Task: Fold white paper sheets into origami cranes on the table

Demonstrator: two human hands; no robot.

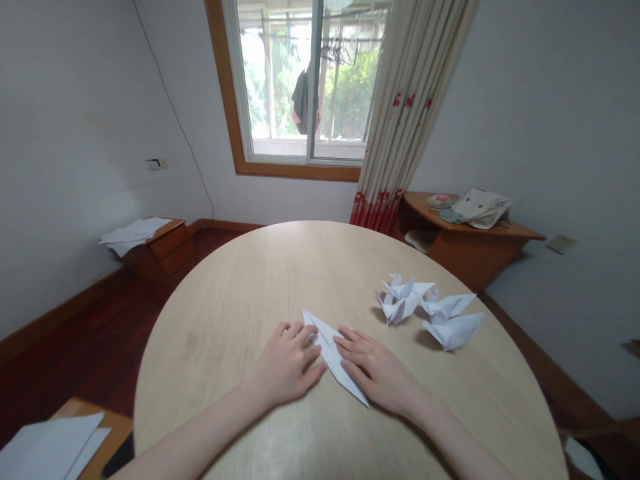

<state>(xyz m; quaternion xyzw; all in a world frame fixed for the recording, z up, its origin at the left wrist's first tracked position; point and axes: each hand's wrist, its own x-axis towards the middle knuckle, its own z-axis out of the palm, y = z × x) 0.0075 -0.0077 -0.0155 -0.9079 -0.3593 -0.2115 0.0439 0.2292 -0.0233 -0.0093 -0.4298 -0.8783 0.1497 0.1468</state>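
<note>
A folded sheet of white paper (331, 352), shaped like a long narrow diamond, lies slantwise on the round wooden table (235, 287). On its left edge rest the fingertips of my left hand (290, 363), fingers spread and slightly bent. My right hand (377, 370) lies flat against the paper's right side, its fingers stretched out over the edge. Neither hand grips the paper. To the right stand several folded white paper birds, with one paper bird (453, 331) nearest to my right hand.
A small wooden cabinet (173, 248) with papers on top stands at the left wall. White sheets (53, 447) lie on a wooden surface at the lower left. At the right, a corner desk (480, 243) bears a cloth bag (483, 207). Beyond the table are a window and a curtain (400, 113).
</note>
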